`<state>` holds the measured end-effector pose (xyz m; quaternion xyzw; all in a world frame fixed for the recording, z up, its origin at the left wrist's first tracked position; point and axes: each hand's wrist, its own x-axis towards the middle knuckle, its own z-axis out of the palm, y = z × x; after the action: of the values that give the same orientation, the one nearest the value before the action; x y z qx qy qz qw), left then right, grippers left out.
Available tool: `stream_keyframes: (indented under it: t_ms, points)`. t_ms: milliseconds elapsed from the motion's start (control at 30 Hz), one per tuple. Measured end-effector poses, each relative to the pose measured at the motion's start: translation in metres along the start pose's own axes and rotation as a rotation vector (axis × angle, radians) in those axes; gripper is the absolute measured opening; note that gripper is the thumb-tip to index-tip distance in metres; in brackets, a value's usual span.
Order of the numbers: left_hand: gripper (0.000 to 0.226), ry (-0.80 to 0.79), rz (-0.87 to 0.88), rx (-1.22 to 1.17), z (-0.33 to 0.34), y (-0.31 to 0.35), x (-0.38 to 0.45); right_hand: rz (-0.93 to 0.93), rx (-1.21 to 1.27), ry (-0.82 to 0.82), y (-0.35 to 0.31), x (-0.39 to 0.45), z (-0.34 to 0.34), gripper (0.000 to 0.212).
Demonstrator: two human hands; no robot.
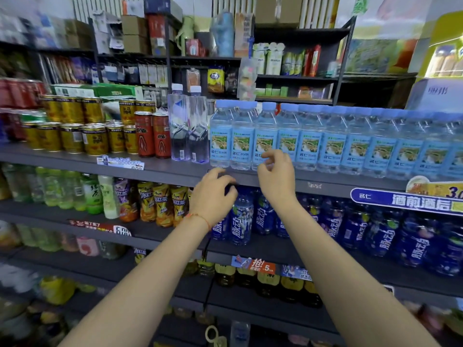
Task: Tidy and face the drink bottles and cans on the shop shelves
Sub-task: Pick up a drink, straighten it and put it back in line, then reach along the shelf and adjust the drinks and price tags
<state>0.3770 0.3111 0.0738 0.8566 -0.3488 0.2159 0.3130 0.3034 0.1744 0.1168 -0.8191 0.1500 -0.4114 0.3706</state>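
A long row of light-blue-labelled water bottles (310, 144) stands on the top shelf (175, 171). My right hand (275, 176) hovers in front of the third and fourth bottles, fingers loosely curled, holding nothing. My left hand (213, 196) is lower, at the shelf's front edge, above dark blue drink bottles (241, 219) on the shelf below; its fingers curl loosely and no object is seen in them. Two tall clear bottles (188, 128) stand left of the water row, then red cans (152, 134) and gold cans (82, 136).
Green tea bottles (90, 194) and orange-labelled iced tea bottles (160, 204) fill the second shelf on the left. Price tags (120, 162) hang on shelf edges. A blue promotional sign (411, 201) sits at right. Lower shelves hold more blurred drinks.
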Motion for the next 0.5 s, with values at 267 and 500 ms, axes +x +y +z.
stream_keyframes:
  t_ms: [267,500]
  points:
    - [0.026,-0.19,-0.157,-0.057,-0.059,-0.067,-0.054,0.053,0.147,-0.435,-0.025,-0.08,0.053,0.022]
    - [0.027,-0.149,-0.305,-0.181,-0.135,-0.217,-0.111,0.059,0.183,-0.611,-0.09,-0.136,0.209,0.024]
